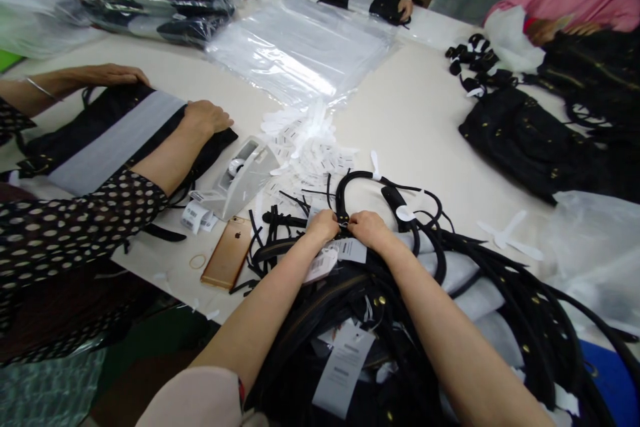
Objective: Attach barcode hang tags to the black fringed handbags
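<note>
Both my hands meet at the base of a thin black handle [342, 195] on a black handbag [320, 300]. My left hand [324, 227] is closed on the bag's edge there, its fingertips partly hidden. Just to its right, my right hand [369, 228] pinches the same spot, where a small shiny piece shows between the hands. White paper tags [352, 250] hang right below them. A larger white hang tag [344, 368] lies over the bag nearer to me. More black bags with long straps [495, 260] and grey-white wrapping are piled on the right.
Left of my hands lie a gold phone [227, 252], a grey tape dispenser [245, 173] and a rubber band [197, 261]. Loose white tags [315, 147] and clear plastic bags [305, 47] cover mid-table. Co-workers' hands [205, 117] handle wrapped black bags at left and far side.
</note>
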`<state>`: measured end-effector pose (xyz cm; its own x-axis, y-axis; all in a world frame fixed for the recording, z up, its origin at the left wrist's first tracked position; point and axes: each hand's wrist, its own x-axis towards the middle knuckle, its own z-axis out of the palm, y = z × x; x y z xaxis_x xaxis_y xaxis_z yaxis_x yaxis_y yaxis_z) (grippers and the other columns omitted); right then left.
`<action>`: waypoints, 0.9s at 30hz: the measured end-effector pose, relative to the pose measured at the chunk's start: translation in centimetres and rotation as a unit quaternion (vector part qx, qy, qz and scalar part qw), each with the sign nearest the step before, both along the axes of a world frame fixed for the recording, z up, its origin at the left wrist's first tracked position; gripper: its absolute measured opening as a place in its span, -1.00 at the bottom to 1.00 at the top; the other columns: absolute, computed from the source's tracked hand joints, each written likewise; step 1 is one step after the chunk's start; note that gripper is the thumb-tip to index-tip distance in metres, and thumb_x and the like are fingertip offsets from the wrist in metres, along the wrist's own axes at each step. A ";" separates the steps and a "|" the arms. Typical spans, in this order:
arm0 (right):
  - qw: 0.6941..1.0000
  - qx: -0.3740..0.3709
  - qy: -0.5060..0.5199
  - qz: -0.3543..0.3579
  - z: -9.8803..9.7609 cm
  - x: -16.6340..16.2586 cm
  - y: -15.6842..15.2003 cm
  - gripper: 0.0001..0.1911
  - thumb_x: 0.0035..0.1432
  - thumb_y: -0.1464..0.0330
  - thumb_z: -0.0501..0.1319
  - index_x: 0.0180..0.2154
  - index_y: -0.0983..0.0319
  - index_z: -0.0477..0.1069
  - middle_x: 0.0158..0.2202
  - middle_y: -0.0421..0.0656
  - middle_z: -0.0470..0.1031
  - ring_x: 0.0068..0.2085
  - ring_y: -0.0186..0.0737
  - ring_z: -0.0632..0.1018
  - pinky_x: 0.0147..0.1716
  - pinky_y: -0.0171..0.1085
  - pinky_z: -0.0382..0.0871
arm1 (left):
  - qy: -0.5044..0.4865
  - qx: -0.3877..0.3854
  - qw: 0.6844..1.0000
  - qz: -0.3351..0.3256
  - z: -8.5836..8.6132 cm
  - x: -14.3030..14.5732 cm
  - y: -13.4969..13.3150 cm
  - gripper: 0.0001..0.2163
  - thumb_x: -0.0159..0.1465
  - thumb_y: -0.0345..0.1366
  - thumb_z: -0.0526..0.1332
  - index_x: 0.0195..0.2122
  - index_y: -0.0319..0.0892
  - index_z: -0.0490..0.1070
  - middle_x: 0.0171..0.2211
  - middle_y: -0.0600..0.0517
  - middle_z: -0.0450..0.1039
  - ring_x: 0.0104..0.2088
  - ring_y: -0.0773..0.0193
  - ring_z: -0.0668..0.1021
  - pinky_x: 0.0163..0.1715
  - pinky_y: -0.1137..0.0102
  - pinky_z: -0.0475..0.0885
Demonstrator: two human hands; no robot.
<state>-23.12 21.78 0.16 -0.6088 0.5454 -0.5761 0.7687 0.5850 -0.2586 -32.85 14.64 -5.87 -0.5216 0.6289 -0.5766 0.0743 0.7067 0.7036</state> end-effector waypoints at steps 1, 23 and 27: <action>1.000 0.001 -0.003 -0.002 0.1 0.0 0.0 -0.70 0.05 0.41 0.03 -0.27 0.28 0.50 -0.21 0.03 0.52 -0.14 -0.07 0.48 -0.22 -0.29 0.25 | -0.008 -0.004 1.000 -0.002 0.0 0.0 0.1 -0.81 -0.28 -0.60 0.24 -0.69 -0.18 0.36 -0.70 0.08 0.32 -0.47 0.22 0.44 -0.44 0.40 0.28; 0.998 -0.005 -0.059 -0.032 -0.4 -0.1 0.2 -0.72 -0.03 0.41 0.11 -0.25 0.30 0.47 -0.20 0.09 0.50 -0.14 -0.04 0.50 -0.27 -0.26 0.32 | -0.050 0.008 0.998 -0.020 -1.2 -0.1 0.4 -0.85 -0.24 -0.59 0.17 -0.73 -0.18 0.36 -0.79 0.13 0.23 -0.67 0.38 0.30 -0.61 0.47 0.20; 0.997 0.001 -0.065 -0.040 -0.7 -0.2 0.4 -0.72 -0.03 0.38 0.12 -0.25 0.30 0.47 -0.19 0.10 0.49 -0.14 -0.02 0.50 -0.27 -0.24 0.33 | -0.058 0.002 0.997 -0.040 -0.7 -0.1 0.2 -0.86 -0.23 -0.57 0.18 -0.69 -0.19 0.39 -0.79 0.14 0.24 -0.68 0.37 0.31 -0.62 0.46 0.20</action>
<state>-23.30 22.15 -0.51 -0.4833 0.5909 -0.6459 0.8401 0.5205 -0.1524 -32.98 14.79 -6.60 -0.3991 0.6685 -0.6275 0.0474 0.6985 0.7140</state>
